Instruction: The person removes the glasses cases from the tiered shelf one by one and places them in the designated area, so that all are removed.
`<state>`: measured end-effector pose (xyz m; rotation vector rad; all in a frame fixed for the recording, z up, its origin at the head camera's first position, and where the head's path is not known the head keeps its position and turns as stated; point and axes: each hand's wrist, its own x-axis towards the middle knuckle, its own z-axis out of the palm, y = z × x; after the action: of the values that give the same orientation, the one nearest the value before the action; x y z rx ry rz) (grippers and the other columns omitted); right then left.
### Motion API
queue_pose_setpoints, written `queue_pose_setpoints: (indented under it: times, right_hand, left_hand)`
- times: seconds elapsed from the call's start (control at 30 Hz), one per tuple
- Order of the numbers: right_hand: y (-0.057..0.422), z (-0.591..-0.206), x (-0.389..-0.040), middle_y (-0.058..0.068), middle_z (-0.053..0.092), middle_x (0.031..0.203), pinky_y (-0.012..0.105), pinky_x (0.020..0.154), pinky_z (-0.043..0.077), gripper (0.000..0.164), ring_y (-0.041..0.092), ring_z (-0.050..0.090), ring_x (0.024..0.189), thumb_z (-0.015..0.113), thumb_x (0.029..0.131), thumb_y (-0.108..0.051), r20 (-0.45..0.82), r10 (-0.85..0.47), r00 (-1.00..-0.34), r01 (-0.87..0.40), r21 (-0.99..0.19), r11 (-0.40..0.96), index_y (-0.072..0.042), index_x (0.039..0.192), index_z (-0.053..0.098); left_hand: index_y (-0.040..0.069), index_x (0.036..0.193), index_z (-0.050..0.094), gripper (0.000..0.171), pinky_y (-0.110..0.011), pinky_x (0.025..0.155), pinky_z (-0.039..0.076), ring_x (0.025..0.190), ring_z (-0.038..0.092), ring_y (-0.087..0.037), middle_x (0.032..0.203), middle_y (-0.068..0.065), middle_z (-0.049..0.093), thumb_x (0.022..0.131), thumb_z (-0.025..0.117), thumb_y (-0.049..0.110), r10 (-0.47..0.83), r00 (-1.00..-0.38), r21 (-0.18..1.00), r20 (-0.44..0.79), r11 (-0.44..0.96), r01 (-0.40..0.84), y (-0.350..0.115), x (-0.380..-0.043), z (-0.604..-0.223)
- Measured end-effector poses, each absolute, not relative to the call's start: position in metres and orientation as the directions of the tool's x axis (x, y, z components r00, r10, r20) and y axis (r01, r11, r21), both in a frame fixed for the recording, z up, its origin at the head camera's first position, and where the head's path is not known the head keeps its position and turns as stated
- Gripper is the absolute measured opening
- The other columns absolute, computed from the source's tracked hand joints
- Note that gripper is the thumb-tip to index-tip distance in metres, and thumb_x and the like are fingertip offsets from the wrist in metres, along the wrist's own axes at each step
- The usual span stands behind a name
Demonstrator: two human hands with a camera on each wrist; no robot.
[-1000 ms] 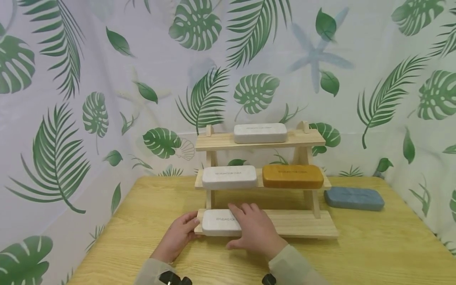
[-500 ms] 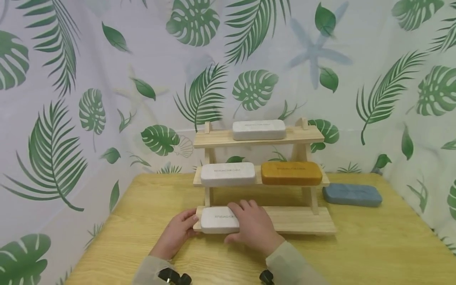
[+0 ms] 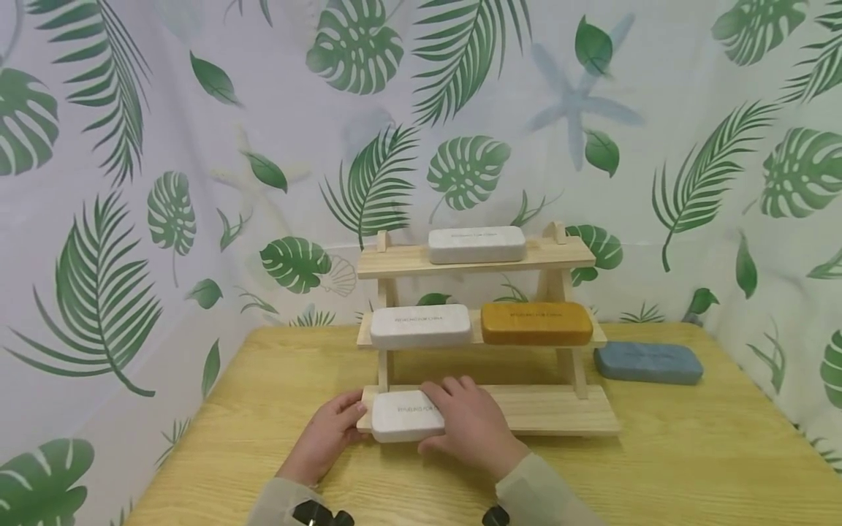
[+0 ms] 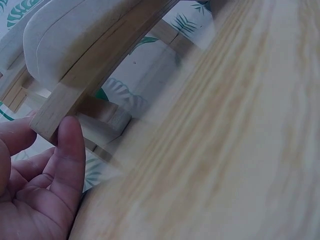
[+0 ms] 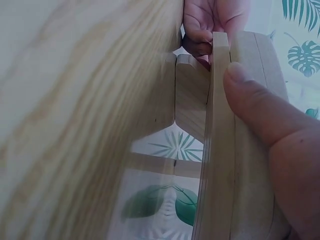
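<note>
A three-tier wooden stand [image 3: 552, 409] bears several hard glasses cases. My right hand [image 3: 470, 424] grips the white glasses case [image 3: 403, 416] at the left of the bottom tier, fingers over its top and thumb at its near side. The case's front slightly overhangs the tier's front edge. In the right wrist view the thumb [image 5: 260, 102] presses along this case [image 5: 255, 190]. My left hand [image 3: 329, 435] pinches the left end of the bottom tier; in the left wrist view, thumb and finger hold the board's corner [image 4: 55, 112]. The right hand covers the case's right part.
Another white case [image 3: 421, 326] and an orange case [image 3: 536, 324] lie on the middle tier. A pale grey-white case [image 3: 476, 246] rests on the top tier. To the stand's right, a blue case [image 3: 647, 363] lies on the wooden table [image 3: 691, 453]. Leaf-patterned cloth [image 3: 276, 109] hangs behind.
The white case on the bottom tier has shifted slightly toward me, with the right hand holding it. The left hand stays at the board's end. The head view shifts a little.
</note>
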<state>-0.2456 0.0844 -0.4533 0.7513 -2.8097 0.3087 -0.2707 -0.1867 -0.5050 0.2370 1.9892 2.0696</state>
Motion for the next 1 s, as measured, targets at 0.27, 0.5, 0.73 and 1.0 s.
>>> queue_pose_setpoints:
  times: [0.27, 0.5, 0.73, 1.0]
  right_hand:
    - [0.092, -0.454, -0.236, 0.003, 0.062, 0.124, 0.044, 0.093, 0.050, 0.086, 0.026, 0.056, 0.110, 0.083, 0.072, -0.064, 0.242, -0.488, -0.839, -0.530, -0.158, 0.833, -0.020, 0.141, 0.056]
    - [0.098, -0.453, -0.229, 0.004, 0.061, 0.128, 0.046, 0.096, 0.049, 0.086, 0.028, 0.054, 0.117, 0.082, 0.073, -0.064, 0.226, -0.486, -0.844, -0.527, -0.185, 0.829, -0.021, 0.143, 0.056]
    - [0.104, -0.450, -0.221, 0.001, 0.061, 0.125, 0.045, 0.095, 0.050, 0.085, 0.025, 0.053, 0.117, 0.084, 0.072, -0.063, 0.218, -0.486, -0.846, -0.526, -0.198, 0.827, -0.021, 0.141, 0.057]
    - [0.118, -0.446, -0.218, 0.002, 0.061, 0.125, 0.046, 0.093, 0.050, 0.085, 0.024, 0.054, 0.115, 0.085, 0.071, -0.061, 0.201, -0.449, -0.870, -0.489, -0.252, 0.835, -0.022, 0.141, 0.057]
  left_hand:
    - [-0.013, 0.149, 0.035, 0.054, -0.040, 0.090, 0.055, 0.118, 0.060, -0.029, 0.145, -0.031, 0.046, 0.109, 0.051, 0.020, 0.297, -0.954, 0.997, -0.050, -0.040, -0.065, -0.183, -0.270, -0.507]
    - [-0.011, 0.149, 0.037, 0.053, -0.038, 0.089, 0.055, 0.115, 0.062, -0.029, 0.144, -0.031, 0.048, 0.108, 0.051, 0.019, 0.272, -0.960, 0.997, -0.066, -0.029, -0.077, -0.182, -0.270, -0.505]
    - [-0.012, 0.149, 0.036, 0.054, -0.037, 0.087, 0.055, 0.114, 0.063, -0.028, 0.144, -0.031, 0.048, 0.108, 0.051, 0.021, 0.282, -0.957, 0.996, -0.071, -0.024, -0.081, -0.183, -0.268, -0.503]
    - [-0.011, 0.150, 0.037, 0.056, -0.038, 0.088, 0.056, 0.115, 0.063, -0.028, 0.142, -0.030, 0.050, 0.108, 0.052, 0.023, 0.266, -0.962, 0.998, -0.068, 0.002, -0.070, -0.184, -0.270, -0.504]
